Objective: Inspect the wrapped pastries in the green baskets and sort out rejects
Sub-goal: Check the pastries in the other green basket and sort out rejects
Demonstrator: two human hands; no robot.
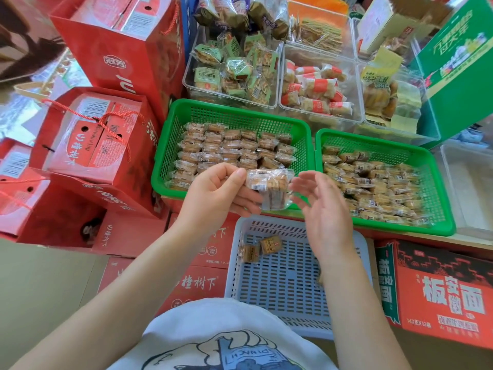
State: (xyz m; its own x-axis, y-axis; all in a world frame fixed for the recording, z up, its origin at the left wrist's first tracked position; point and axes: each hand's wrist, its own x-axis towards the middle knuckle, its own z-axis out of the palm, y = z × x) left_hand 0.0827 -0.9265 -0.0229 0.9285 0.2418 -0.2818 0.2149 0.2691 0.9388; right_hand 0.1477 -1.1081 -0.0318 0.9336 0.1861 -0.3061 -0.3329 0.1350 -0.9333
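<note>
Clear-film wrapped pastry (269,189) in head view: held over gap between green baskets (170,166), above grey basket (237,263). Left hand (218,190) pinches its left end, long axis left-right. Right hand (324,209) just beside right end, fingers straight, holding nothing, nearer for turning it.

Red cartons (202,268) lie flat on the floor (40,289) and serve as the base here. The two green baskets (170,145) (442,209) stand side by side on them, rims nearly touching, each holding wrapped pastries (234,150). Nearer the person, a grey-blue basket (282,289) rests on the cartons too. Behind the green ones, clear tubs (277,76) of other snacks sit in a row. Red gift bags (88,134) stand at the left.
</note>
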